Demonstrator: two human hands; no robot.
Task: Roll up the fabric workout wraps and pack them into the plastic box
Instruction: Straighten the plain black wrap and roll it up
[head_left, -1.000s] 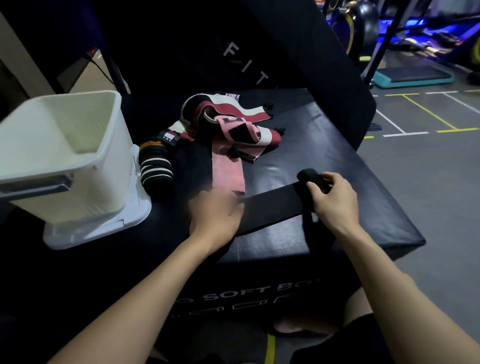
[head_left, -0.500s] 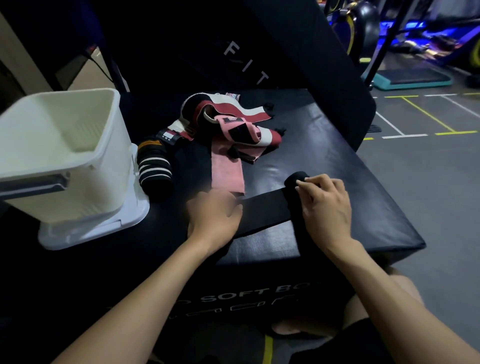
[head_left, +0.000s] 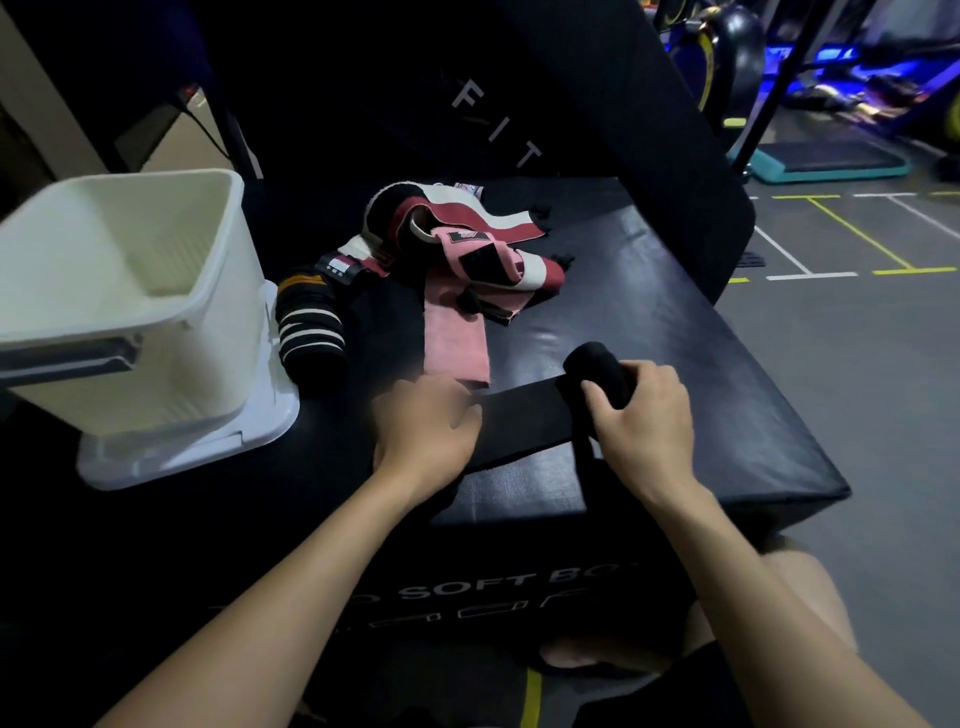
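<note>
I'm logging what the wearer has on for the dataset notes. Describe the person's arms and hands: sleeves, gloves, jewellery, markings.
Both forearms are bare up to the frame edge; no sleeves show. The left hand and the right hand wear no gloves, and no rings, watch or wristbands are visible. No markings can be made out. The left hand's fingers are motion-blurred, so fine detail there cannot be checked.

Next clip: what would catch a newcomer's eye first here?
The two hands at centre: the right hand grips a half-rolled black wrap while the left hand pins its flat end to the black soft box. Behind them lies a pink, red and white wrap pile, and the white plastic box stands at left.
</note>
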